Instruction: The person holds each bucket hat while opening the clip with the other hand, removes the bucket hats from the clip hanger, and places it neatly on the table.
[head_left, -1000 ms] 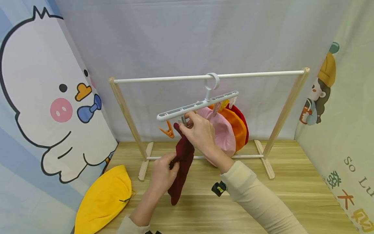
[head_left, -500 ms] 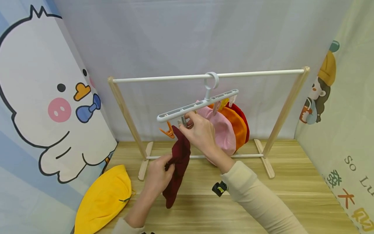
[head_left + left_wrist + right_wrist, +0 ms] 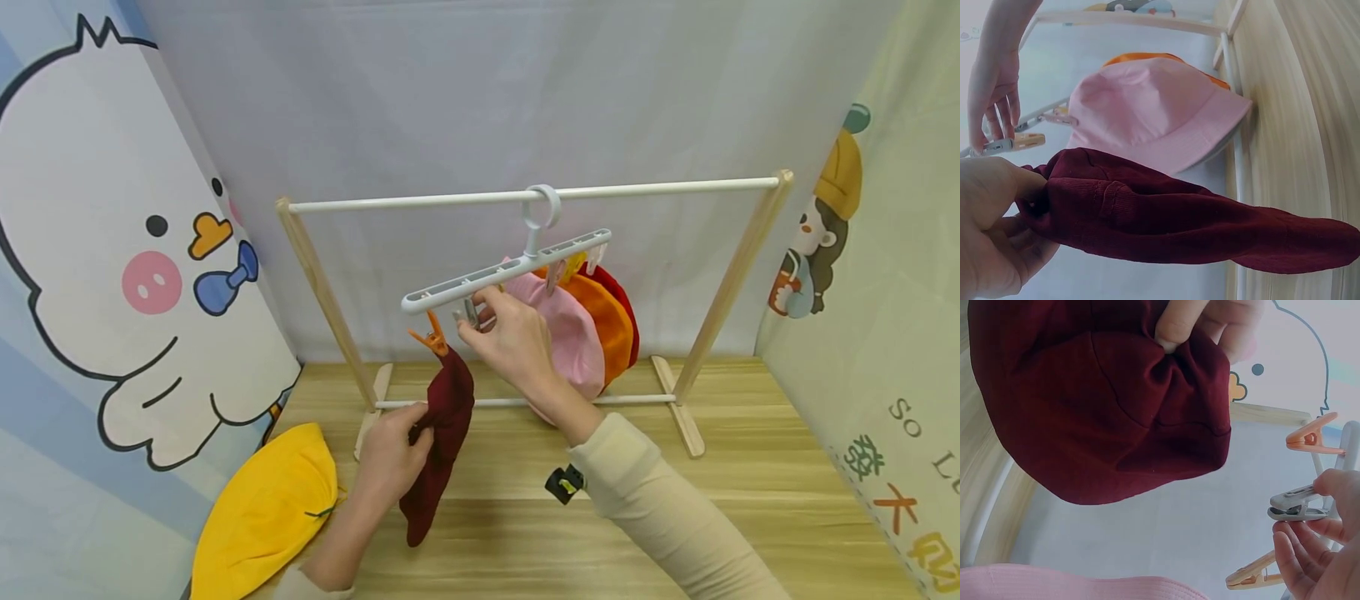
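Note:
My left hand (image 3: 392, 454) pinches a dark red hat (image 3: 444, 417) by its fabric, and the hat hangs long and folded below the hanger. In the right wrist view the hat (image 3: 1104, 406) spreads wide, apart from the clips. My right hand (image 3: 512, 340) holds a grey clothespin (image 3: 1297, 503) between thumb and fingers under the left half of the light grey hanger (image 3: 465, 283). Nothing shows in the clothespin's tips. Left of it dangles an orange clothespin (image 3: 1313, 439), overlapping the hat's top in the head view.
A pink hat (image 3: 1154, 112), an orange hat (image 3: 611, 333) and a red hat (image 3: 630, 300) hang clipped at the hanger's right. The hanger hooks over the rack's white rod (image 3: 660, 190). On the wooden table (image 3: 675, 533), a yellow hat (image 3: 262, 508) lies at the left.
My left hand has drawn the dark red hat left and slightly down, away from the grey clothespin. The right hand has stayed nearly still at the clothespin.

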Tool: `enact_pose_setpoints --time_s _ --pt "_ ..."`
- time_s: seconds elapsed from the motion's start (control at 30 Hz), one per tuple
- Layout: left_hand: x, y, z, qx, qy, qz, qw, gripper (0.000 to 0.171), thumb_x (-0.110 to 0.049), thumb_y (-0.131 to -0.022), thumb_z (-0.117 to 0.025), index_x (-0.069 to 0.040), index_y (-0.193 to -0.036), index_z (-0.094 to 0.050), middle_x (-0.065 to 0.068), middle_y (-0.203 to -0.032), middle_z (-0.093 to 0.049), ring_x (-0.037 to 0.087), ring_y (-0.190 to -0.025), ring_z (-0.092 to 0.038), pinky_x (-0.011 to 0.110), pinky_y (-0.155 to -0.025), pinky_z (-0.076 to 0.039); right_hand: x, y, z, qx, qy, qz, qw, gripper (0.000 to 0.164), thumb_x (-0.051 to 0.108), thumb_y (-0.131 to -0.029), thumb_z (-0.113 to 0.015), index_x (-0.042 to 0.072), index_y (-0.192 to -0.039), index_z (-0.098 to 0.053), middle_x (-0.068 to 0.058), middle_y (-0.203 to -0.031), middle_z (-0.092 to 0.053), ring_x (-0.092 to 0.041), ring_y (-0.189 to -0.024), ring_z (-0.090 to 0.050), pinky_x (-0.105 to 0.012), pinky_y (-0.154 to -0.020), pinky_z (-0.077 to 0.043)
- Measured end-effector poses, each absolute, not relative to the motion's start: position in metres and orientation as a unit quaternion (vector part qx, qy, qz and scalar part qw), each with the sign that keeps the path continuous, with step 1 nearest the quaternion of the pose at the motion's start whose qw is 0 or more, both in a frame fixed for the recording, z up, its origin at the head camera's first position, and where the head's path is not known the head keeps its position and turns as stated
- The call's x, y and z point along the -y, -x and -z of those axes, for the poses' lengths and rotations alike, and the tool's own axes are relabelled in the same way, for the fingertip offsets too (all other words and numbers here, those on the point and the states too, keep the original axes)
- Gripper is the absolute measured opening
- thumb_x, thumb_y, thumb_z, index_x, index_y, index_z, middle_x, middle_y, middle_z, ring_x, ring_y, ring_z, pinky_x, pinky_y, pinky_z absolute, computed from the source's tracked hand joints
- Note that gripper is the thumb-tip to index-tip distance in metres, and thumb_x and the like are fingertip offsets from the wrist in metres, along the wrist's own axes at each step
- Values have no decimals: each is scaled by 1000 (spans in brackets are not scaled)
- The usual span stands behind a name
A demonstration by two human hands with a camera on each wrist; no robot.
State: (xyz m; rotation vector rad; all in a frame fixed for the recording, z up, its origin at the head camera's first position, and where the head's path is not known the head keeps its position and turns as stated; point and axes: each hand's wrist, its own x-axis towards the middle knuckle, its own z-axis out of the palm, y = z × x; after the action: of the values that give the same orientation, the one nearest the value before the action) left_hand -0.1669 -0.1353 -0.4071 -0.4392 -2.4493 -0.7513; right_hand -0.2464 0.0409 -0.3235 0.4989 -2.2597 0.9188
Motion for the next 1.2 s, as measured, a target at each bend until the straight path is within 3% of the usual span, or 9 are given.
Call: enact_pose_setpoints --time_s 0.17,0.57,0.93,1.2 --pt "142 166 410 911 157 274 265 18 3 -70 -68 -12 -74 -59 -1 -67 -61 10 -59 -52 27 -54 -43 -41 247 324 858 -193 -352 321 17 26 -74 -68 16 -87 -62 4 -74 -69 -6 -61 -64 -28 -52 -46" --pt "161 164 411 932 139 249 223 15 1 -74 -67 -12 -81 -64 4 -76 -65 16 -66 -58 32 -59 -48 -42 246 324 862 -193 -350 313 17 26 -75 -67 16 -88 -62 4 -77 -69 -6 -62 -64 -27 -53 -47" --pt "179 164 415 953 107 218 181 28 -2 -78 -66 -4 -105 -67 14 -99 -69 28 -83 -66 40 -65 -52 -40 246 325 864 -196 -351 304 16 25 -75 -67 17 -88 -61 5 -78 -68 -5 -63 -64 -27 -55 -48" --pt "189 165 417 961 88 194 176 30 -3 -77 -67 -3 -107 -67 18 -97 -69 30 -73 -66 38 -54 -51 -41 247 326 862 -197 -355 305 16 24 -76 -67 16 -88 -61 4 -77 -68 -6 -63 -65 -28 -56 -49"
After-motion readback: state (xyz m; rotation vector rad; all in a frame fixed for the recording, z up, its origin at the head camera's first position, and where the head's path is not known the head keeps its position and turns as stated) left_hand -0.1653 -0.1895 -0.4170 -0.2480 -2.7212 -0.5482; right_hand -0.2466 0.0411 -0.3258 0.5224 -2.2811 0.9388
